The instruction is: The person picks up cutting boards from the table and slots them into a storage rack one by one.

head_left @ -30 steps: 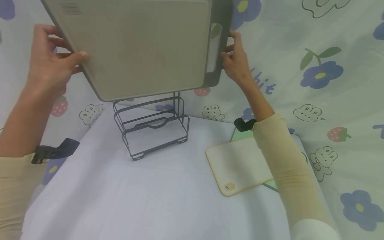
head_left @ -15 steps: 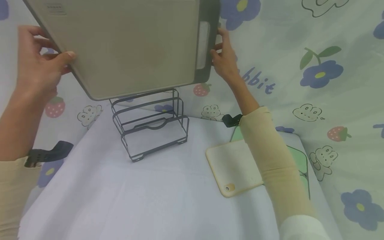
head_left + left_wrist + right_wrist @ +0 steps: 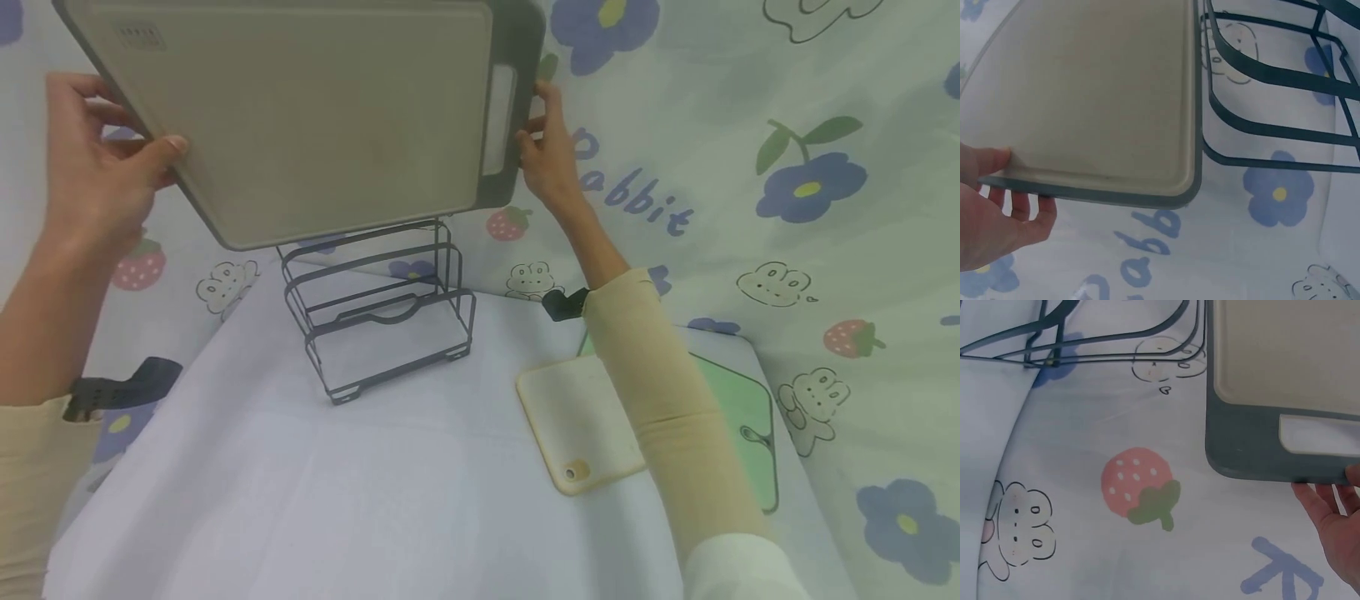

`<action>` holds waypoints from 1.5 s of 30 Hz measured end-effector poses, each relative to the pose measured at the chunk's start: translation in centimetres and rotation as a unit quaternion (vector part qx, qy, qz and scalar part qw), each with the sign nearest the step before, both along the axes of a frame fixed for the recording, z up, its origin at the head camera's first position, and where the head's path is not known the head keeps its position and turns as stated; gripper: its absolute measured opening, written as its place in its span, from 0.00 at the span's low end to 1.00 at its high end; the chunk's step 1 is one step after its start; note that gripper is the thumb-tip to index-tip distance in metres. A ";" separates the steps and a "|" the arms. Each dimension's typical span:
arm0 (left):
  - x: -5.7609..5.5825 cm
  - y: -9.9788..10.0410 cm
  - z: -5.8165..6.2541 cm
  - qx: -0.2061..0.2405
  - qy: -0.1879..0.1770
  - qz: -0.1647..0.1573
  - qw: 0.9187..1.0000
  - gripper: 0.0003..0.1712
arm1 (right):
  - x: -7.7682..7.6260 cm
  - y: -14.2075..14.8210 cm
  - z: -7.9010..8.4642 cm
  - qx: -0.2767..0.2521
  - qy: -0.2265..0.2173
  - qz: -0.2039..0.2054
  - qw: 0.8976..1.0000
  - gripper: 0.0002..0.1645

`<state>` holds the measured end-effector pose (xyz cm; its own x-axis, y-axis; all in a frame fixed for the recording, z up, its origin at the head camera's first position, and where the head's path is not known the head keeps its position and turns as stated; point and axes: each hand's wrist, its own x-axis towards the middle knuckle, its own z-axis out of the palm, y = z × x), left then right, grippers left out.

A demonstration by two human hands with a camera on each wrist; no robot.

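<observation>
Both hands hold a large beige cutting board [image 3: 315, 117] with a dark grey rim up in the air. My left hand [image 3: 105, 167] pinches its left edge, thumb on the near face and fingers behind, as the left wrist view also shows. On the other side my right hand [image 3: 551, 158] grips the dark end beside the handle slot. Below and behind the board a dark wire rack [image 3: 390, 317] stands on the white table; the board's lower edge overlaps the rack's back bars in the head view. The board's top runs out of the head view.
A small cream cutting board [image 3: 577, 417] lies on a green board [image 3: 738, 408] at the table's right, partly under the right sleeve [image 3: 675, 417]. A patterned curtain [image 3: 802, 250] hangs behind the white table [image 3: 337, 500].
The board and both hands have shifted left. In the last half second the board has dipped slightly. More of the green board shows past the right sleeve.
</observation>
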<state>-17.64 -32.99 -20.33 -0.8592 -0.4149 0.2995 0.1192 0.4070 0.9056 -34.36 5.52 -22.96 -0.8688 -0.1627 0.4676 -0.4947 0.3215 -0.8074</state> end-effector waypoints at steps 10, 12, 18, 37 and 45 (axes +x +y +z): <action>0.2 -0.4 -0.7 -0.009 0.011 -0.008 1.000 0.34 | -0.5 -0.5 -1.2 0.007 0.018 -0.004 1.000 0.33; 0.1 -0.5 -0.8 -0.007 0.010 -0.005 1.000 0.34 | -0.6 -0.6 -1.5 0.009 0.025 -0.006 1.000 0.33; 0.2 -0.6 -1.3 -0.019 0.009 -0.004 1.000 0.34 | -0.9 -0.8 -2.3 0.008 0.042 -0.014 0.999 0.34; -0.2 -0.6 -4.0 0.003 -0.007 -0.020 1.000 0.33 | -0.8 -0.7 -5.1 0.026 0.017 -0.019 0.999 0.35; -0.5 -0.7 -5.0 0.035 -0.032 -0.022 0.999 0.29 | -1.0 -0.8 -6.5 0.038 -0.005 -0.026 0.999 0.35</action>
